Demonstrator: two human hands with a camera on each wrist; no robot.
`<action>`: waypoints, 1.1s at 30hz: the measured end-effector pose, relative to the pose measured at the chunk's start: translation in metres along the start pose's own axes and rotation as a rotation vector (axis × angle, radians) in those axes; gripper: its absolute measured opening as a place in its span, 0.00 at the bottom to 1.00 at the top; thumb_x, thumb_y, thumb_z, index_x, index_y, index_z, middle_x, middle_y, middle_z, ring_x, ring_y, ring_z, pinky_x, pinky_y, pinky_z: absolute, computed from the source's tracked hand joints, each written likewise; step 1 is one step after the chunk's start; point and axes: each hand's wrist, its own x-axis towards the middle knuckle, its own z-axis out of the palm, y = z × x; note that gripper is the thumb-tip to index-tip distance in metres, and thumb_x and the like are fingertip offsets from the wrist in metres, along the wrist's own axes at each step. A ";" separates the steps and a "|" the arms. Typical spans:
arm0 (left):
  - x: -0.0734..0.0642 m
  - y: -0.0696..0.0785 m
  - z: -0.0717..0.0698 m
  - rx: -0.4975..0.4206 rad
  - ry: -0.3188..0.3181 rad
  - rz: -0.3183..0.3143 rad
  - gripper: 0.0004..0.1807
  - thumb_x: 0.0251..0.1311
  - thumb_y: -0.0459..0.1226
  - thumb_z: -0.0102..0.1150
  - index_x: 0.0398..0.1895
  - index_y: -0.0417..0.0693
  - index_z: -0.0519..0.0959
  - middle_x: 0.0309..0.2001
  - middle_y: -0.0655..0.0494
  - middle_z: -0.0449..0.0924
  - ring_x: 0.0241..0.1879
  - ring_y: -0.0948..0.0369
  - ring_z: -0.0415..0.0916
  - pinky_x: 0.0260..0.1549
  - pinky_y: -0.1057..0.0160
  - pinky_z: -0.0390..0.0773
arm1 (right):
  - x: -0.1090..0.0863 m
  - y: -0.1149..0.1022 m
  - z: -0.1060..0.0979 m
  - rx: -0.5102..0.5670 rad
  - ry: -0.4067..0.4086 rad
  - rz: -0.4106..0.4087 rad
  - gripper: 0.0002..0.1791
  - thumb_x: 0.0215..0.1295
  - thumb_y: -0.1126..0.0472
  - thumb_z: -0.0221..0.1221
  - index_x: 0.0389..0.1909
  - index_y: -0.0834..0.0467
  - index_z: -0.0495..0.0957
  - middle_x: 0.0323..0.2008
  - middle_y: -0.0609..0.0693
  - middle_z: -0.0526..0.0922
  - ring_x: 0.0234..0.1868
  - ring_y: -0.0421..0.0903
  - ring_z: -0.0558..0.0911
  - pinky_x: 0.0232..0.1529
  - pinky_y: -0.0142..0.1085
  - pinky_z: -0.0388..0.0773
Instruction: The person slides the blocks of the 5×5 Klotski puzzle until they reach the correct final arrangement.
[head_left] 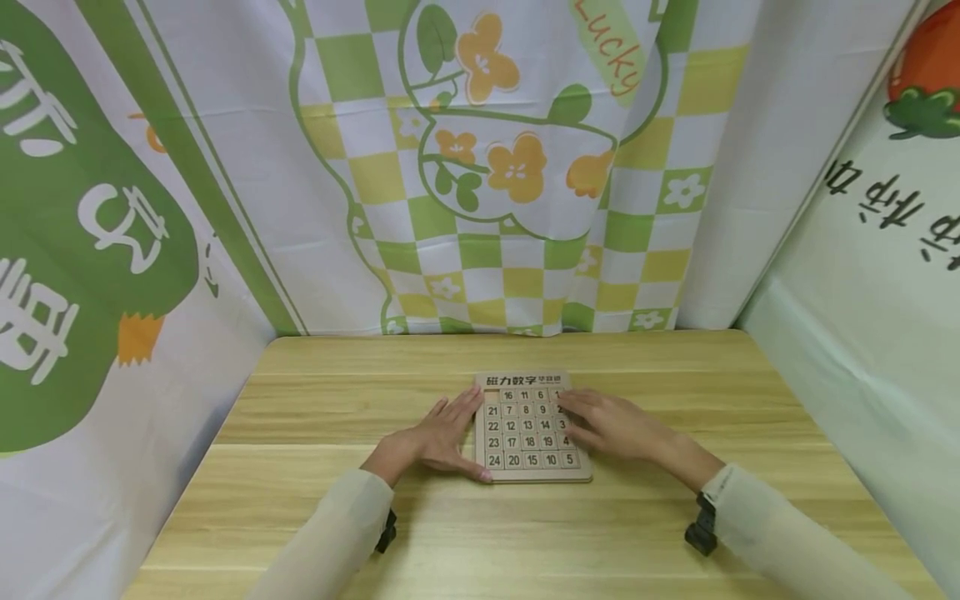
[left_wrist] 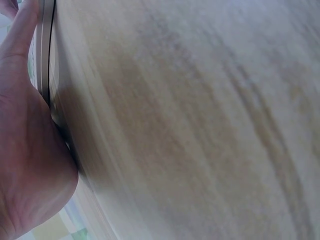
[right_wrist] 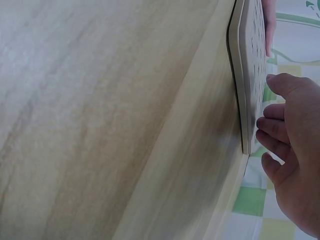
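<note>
A wooden number sliding puzzle point(head_left: 531, 476) lies flat on the table, its numbered tiles in rows and a bare slot at the upper left. My left hand point(head_left: 442, 437) spreads along the left side, fingertips at the upper left edge and thumb on the lower left corner. From the right, my right hand point(head_left: 618, 425) reaches over the side, with fingertips at the 1, 2 and 3 tiles. Its fingers are slightly bent in the right wrist view, close over the puzzle's face. The left wrist view shows the left palm beside the frame's edge.
The pale wood-grain table point(head_left: 315, 417) stretches around the puzzle. Behind it hangs a green and yellow checked curtain point(head_left: 480, 275) with printed flowers. Printed cloth walls point(head_left: 240, 108) rise along the sides. Each wrist wears a dark device point(head_left: 702, 525).
</note>
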 end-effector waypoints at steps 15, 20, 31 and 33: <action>-0.003 0.003 -0.001 -0.011 0.002 -0.004 0.80 0.46 0.81 0.63 0.87 0.49 0.31 0.87 0.52 0.23 0.86 0.54 0.26 0.82 0.41 0.30 | 0.015 -0.010 0.008 0.039 -0.012 -0.011 0.31 0.79 0.51 0.59 0.72 0.68 0.73 0.71 0.66 0.75 0.72 0.65 0.75 0.74 0.60 0.69; -0.003 0.002 -0.001 -0.010 0.010 0.004 0.80 0.46 0.81 0.62 0.87 0.49 0.30 0.87 0.51 0.23 0.86 0.53 0.27 0.82 0.40 0.31 | 0.019 -0.013 0.011 0.041 0.005 -0.026 0.31 0.78 0.51 0.60 0.71 0.69 0.73 0.70 0.67 0.76 0.71 0.66 0.75 0.74 0.60 0.70; -0.003 0.006 -0.004 -0.026 -0.003 -0.015 0.80 0.47 0.77 0.67 0.87 0.49 0.30 0.87 0.52 0.23 0.86 0.55 0.26 0.82 0.43 0.28 | 0.014 -0.009 0.015 0.037 0.006 -0.026 0.32 0.80 0.50 0.59 0.74 0.67 0.71 0.74 0.65 0.72 0.73 0.64 0.73 0.74 0.60 0.70; -0.003 0.007 -0.004 -0.030 -0.004 -0.017 0.80 0.47 0.77 0.67 0.87 0.49 0.31 0.87 0.53 0.23 0.86 0.55 0.26 0.82 0.43 0.28 | 0.012 -0.008 0.014 0.036 0.005 -0.028 0.33 0.80 0.50 0.59 0.75 0.66 0.70 0.74 0.65 0.72 0.74 0.64 0.73 0.74 0.60 0.70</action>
